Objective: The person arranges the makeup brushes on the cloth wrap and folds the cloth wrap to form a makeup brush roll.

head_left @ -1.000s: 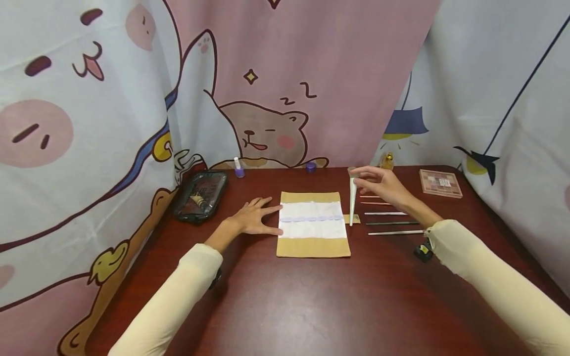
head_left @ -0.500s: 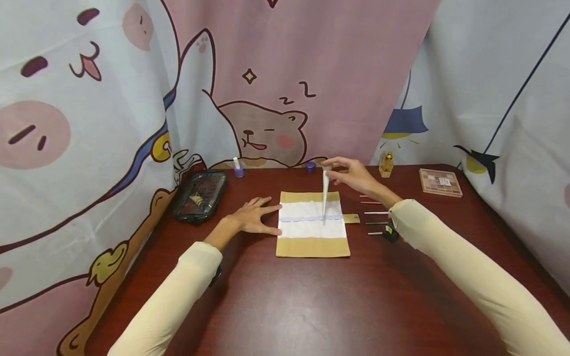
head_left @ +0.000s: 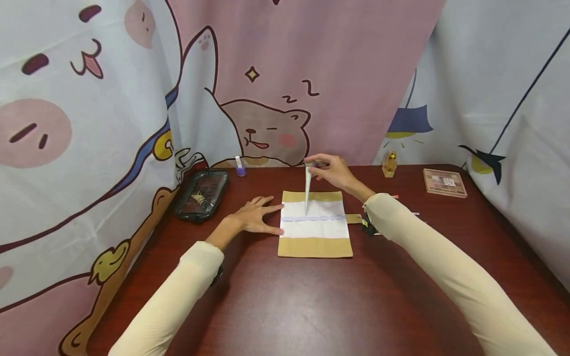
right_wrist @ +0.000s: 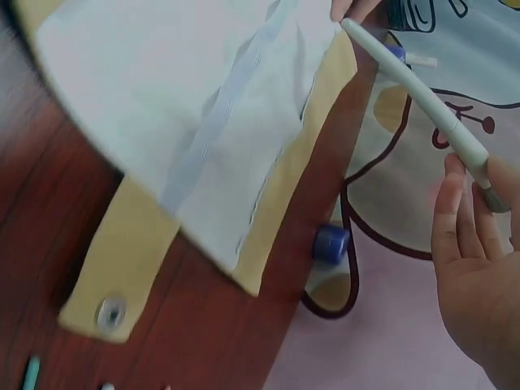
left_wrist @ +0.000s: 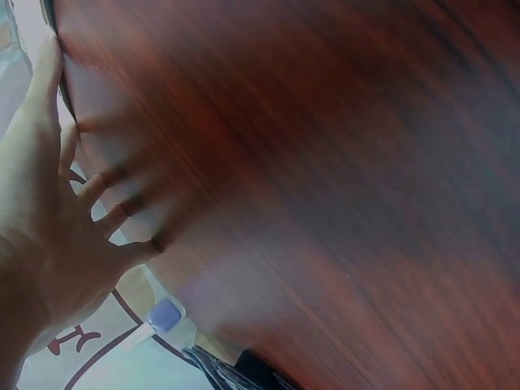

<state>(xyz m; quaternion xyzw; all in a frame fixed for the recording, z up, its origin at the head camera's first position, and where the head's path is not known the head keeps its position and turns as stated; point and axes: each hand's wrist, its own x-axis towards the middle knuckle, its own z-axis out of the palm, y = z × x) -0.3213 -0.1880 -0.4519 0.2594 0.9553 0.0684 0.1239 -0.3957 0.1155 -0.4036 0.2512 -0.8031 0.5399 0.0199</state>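
Tan fabric edges a flat wrap (head_left: pixel 314 230) in the head view, with white lining (head_left: pixel 328 208) and a lavender band (head_left: pixel 294 218) across the middle; it lies open on the dark red table (head_left: pixel 294 306). Over the lining, the right hand (head_left: pixel 331 170) pinches a white brush (head_left: pixel 308 188) near its bristles, the handle pointing down towards the band. Whether its tip touches the cloth I cannot tell. Fingers spread wide, the left hand (head_left: pixel 256 216) lies at the wrap's left edge, thumb and forefinger reaching it. Farther left sits a black tray (head_left: pixel 202 195), with a nail polish bottle (head_left: pixel 241 169) near it; at the far right are a gold bottle (head_left: pixel 389 164) and a palette (head_left: pixel 445 183).

From the left wrist, that hand's fingers stand well apart along the table.

From the right wrist, thumb and fingers hold the brush's bristle end, while the handle slants towards the left hand's fingertips. A strap (right_wrist: pixel 128 252) with a metal snap (right_wrist: pixel 110 313) extends from the wrap, and a blue-purple jar (right_wrist: pixel 331 244) stands near it.
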